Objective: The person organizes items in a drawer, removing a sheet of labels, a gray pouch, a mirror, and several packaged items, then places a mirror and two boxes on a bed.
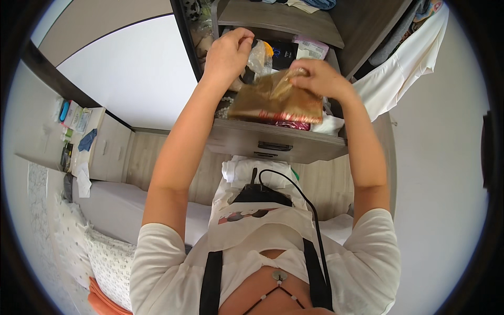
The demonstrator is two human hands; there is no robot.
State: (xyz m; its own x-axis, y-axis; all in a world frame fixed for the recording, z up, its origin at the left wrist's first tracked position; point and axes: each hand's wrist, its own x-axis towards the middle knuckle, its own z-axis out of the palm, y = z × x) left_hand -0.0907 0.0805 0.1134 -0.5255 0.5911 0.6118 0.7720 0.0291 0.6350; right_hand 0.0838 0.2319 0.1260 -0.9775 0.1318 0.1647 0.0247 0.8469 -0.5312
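My right hand (321,80) grips a shiny gold-brown plastic bag (281,100) by its upper edge, above the open drawer (231,132). The bag is creased, with red print along its lower edge, and is slightly blurred. At the drawer's far left is my left hand (229,52), its fingers pinched together. Right beside those fingertips is a crumpled clear plastic bag (259,59); whether they hold it is hidden. Behind the bags lie an orange round thing (269,50), a black box (284,54) and a pink-and-white package (311,48). White beads (223,107) show at the left.
The drawer sits in a grey wood wardrobe, with a shelf (278,18) of folded clothes above. A white garment (407,68) hangs at the right. On the left are a white sliding door (131,73), a small cabinet (107,144) and a bed with pillows (110,257).
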